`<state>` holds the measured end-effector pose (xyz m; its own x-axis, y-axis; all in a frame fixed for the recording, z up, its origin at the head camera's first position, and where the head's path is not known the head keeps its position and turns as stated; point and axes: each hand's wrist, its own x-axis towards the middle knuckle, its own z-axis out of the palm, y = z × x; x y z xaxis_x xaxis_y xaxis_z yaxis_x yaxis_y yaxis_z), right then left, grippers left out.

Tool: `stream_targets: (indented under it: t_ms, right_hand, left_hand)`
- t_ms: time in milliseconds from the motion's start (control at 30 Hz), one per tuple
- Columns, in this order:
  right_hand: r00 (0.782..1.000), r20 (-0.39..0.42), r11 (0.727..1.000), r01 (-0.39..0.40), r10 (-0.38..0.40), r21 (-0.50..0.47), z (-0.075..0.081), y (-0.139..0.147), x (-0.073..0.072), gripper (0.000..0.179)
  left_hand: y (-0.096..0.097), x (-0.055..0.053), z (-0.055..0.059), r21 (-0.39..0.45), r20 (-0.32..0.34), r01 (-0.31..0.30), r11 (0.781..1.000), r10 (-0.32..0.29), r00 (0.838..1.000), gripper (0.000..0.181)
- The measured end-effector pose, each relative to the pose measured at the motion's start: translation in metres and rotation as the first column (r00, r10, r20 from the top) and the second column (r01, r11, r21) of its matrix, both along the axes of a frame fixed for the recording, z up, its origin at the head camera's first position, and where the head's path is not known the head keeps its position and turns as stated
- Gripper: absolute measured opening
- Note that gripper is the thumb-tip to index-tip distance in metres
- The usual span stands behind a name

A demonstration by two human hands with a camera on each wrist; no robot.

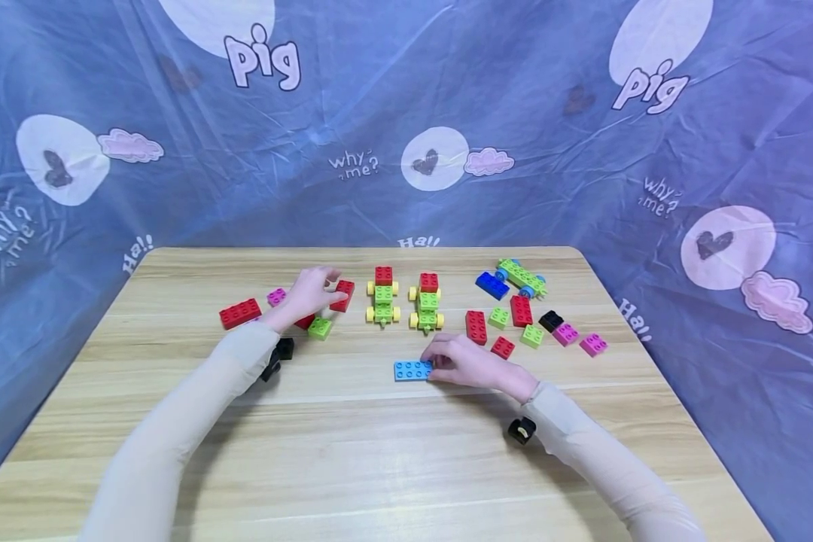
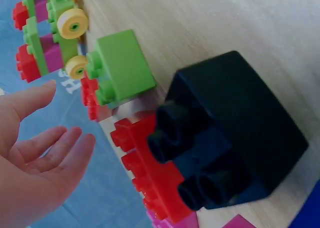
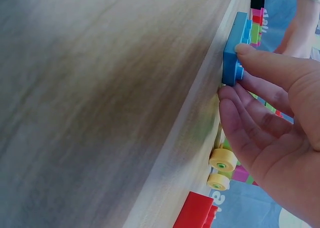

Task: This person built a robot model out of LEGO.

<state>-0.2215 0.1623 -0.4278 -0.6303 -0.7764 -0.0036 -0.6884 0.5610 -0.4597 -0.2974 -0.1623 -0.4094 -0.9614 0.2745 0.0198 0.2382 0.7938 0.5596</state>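
Note:
Near the middle of the table, my right hand [image 1: 466, 363] pinches the right end of a light blue building brick [image 1: 412, 370]. In the right wrist view, the thumb of that hand lies against this brick [image 3: 234, 53]. Over the left group of bricks, my left hand [image 1: 305, 293] has its thumb and fingers spread around the near side of a red brick [image 1: 343, 295]. The left wrist view shows nothing between the fingers of the left hand [image 2: 45, 153]. A green brick [image 1: 320, 328] and a black brick [image 1: 285, 348] sit close below it.
Two wheeled brick cars [image 1: 383, 301] [image 1: 428, 305] stand between the hands, toward the back. At left lie a long red brick [image 1: 240, 313] and a pink brick [image 1: 276, 296]. Several loose bricks, a dark blue brick [image 1: 492, 285] and a green wheeled base [image 1: 523, 278] lie at right.

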Motion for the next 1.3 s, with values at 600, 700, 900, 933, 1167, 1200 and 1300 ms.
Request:
stream_targets:
  t_ms: [600, 700, 900, 933, 1167, 1200, 1300]
  right_hand:
    - [1.000, -0.001, 1.000, -0.015, 0.015, -0.010, -0.003, 0.002, -0.001, 0.026]
    - [1.000, -0.003, 1.000, -0.019, 0.019, -0.008, -0.003, 0.002, -0.001, 0.026]
    - [1.000, 0.000, 1.000, -0.017, 0.017, -0.010, -0.002, 0.003, 0.000, 0.027]
    - [1.000, 0.003, 1.000, -0.016, 0.016, -0.011, -0.002, 0.004, 0.000, 0.027]
    - [1.000, 0.007, 1.000, -0.021, 0.021, -0.005, -0.001, 0.004, -0.001, 0.029]
    - [1.000, 0.008, 1.000, -0.021, 0.021, -0.005, -0.001, 0.004, -0.001, 0.028]
    - [1.000, 0.012, 1.000, -0.017, 0.017, -0.006, -0.002, 0.003, -0.001, 0.028]
  left_hand:
    - [0.012, -0.013, -0.013, -0.154, 0.017, -0.007, 0.988, 0.009, 1.000, 0.032]
    - [0.013, -0.014, -0.013, -0.154, 0.022, 0.018, 0.988, -0.015, 1.000, 0.031]
    - [0.015, -0.015, -0.009, -0.142, 0.061, 0.037, 0.989, -0.029, 0.998, 0.039]
    - [0.015, -0.015, -0.008, -0.140, 0.073, 0.031, 0.990, -0.021, 0.997, 0.041]
    - [0.013, -0.015, -0.010, -0.117, 0.092, 0.005, 0.993, 0.006, 0.996, 0.045]
    - [0.013, -0.016, -0.010, -0.114, 0.089, 0.007, 0.993, 0.003, 0.996, 0.045]
    - [0.012, -0.018, -0.010, -0.100, 0.087, 0.011, 0.995, -0.002, 0.996, 0.044]
